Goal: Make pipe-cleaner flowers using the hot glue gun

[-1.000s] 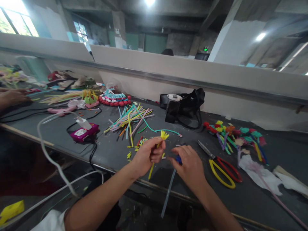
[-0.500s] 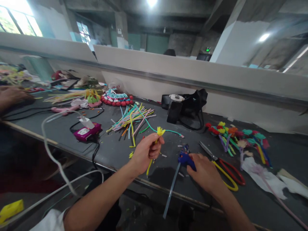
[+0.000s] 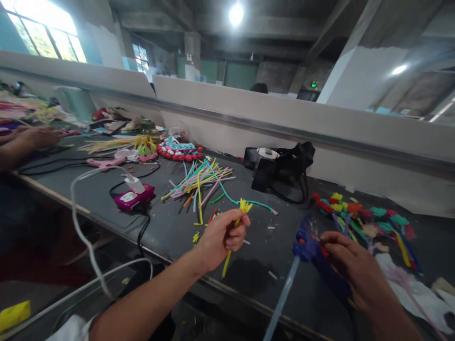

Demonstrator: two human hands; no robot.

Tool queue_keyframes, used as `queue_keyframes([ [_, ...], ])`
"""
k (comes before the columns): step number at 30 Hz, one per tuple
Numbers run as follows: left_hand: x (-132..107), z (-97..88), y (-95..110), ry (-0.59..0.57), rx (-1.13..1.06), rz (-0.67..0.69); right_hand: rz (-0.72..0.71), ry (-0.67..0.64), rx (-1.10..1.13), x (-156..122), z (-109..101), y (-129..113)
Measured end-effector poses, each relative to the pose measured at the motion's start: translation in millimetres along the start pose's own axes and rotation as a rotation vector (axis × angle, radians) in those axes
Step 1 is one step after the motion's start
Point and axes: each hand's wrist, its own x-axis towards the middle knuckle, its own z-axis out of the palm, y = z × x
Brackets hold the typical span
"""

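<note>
My left hand [image 3: 222, 237] is closed round a yellow pipe-cleaner flower [image 3: 243, 207], held upright above the grey table [image 3: 106, 203], its stem hanging below the fist. My right hand [image 3: 355, 267] grips a blue glue gun [image 3: 313, 251] lifted off the table at the right, with a pale glue stick [image 3: 280, 300] poking out of its back toward me. The two hands are well apart.
A loose pile of coloured pipe cleaners [image 3: 201, 177] lies mid-table, finished flowers [image 3: 359, 213] at the right. A black bag [image 3: 284, 166], a magenta power strip [image 3: 133, 198] with cables, and a beaded piece [image 3: 179, 148] sit behind. Another person's hand [image 3: 33, 137] rests far left.
My right hand has taken up the blue glue gun and carried it to the right, off the table. The left hand stays put with the yellow flower. The view has shifted slightly.
</note>
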Motion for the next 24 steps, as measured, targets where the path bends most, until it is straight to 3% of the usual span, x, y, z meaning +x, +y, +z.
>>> queue_keyframes([
  [3, 9, 4.3, -21, 0.091, -0.002, 0.02, 0.019, 0.089, -0.122, -4, 28, -7],
  [6, 25, 12.2, -53, 0.36, -0.042, 0.175, 0.053, 0.148, -0.223, -7, 76, -15],
  [8, 35, 16.9, -71, 0.429, -0.02, 0.194, 0.085, 0.176, -0.3, -6, 98, -18],
  [10, 42, 19.1, -80, 0.449, -0.017, 0.191, 0.085, 0.144, -0.36, -2, 107, -18],
  [15, 42, 17.3, -81, 0.44, 0.028, 0.206, 0.036, 0.008, -0.4, -5, 85, -24],
  [19, 40, 16.8, -80, 0.437, 0.068, 0.143, -0.152, -0.203, -0.401, -38, 55, -40],
  [21, 41, 17.1, -80, 0.419, 0.063, 0.14, -0.248, -0.277, -0.5, -56, 51, -49],
  [24, 42, 18.0, -74, 0.39, 0.026, 0.139, -0.206, -0.375, -0.584, -73, 64, -61],
])
